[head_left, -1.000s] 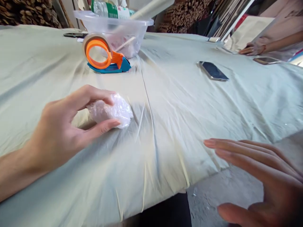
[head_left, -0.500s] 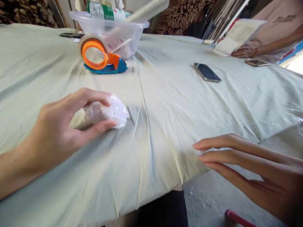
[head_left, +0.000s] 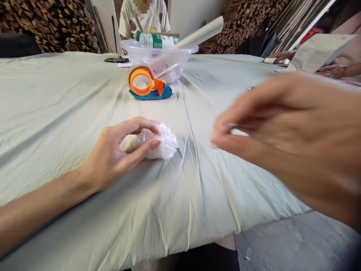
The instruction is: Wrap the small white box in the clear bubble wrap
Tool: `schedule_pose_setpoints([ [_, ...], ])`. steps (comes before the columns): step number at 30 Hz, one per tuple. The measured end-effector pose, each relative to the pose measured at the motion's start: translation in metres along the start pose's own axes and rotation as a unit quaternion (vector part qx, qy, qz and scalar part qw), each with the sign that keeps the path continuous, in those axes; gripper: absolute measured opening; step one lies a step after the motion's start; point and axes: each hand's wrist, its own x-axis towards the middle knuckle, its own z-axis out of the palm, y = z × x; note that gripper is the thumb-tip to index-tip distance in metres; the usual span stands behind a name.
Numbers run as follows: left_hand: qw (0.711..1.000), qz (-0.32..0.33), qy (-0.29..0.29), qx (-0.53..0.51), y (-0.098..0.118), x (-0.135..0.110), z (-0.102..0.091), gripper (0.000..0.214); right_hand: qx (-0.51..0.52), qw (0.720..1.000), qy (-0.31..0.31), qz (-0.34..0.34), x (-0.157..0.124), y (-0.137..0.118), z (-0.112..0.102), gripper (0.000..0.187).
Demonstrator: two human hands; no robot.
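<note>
One plastic-wrapped bundle (head_left: pixel 168 145), apparently covered, any taping unclear, is sitting gripped by the left hand (head_left: pixel 111 156); the right hand (head_left: pixel 296 139) is pinching, contents uncertain.

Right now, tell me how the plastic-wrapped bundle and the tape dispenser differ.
The bundle is whitish and crinkled; the tape dispenser is orange and blue. The bundle sits in the left grip; the dispenser is in neither. The bundle lies nearer the camera, the dispenser farther back by the tub. Both are on the cloth.
</note>
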Motion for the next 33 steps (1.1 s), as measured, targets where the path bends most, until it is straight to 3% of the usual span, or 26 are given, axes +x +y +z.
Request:
schedule_pose_setpoints([
  [3,0.999,-0.027,0.005,-0.031,0.001,0.003,-0.001,0.026,0.122,0.992,-0.025,0.018,0.056,0.007,0.036,0.029],
  [6,0.998,-0.050,0.007,-0.043,0.000,0.005,-0.002,0.028,0.143,0.988,-0.058,0.015,0.080,0.023,0.057,0.036],
  [13,0.994,-0.066,-0.005,-0.083,-0.001,0.007,-0.001,0.025,0.163,0.981,-0.092,0.040,0.085,0.040,0.061,0.043],
  [20,0.995,-0.064,-0.008,-0.071,0.002,0.006,-0.001,0.025,0.158,0.982,-0.099,0.025,0.091,0.042,0.064,0.031],
  [28,0.994,-0.061,-0.002,-0.086,0.001,0.005,0.002,0.058,0.182,0.976,-0.113,0.049,0.091,0.048,0.067,0.029],
  [33,0.995,-0.047,0.005,-0.083,0.002,0.004,0.004,0.047,0.210,0.968,-0.122,0.058,0.096,0.052,0.063,0.035],
])
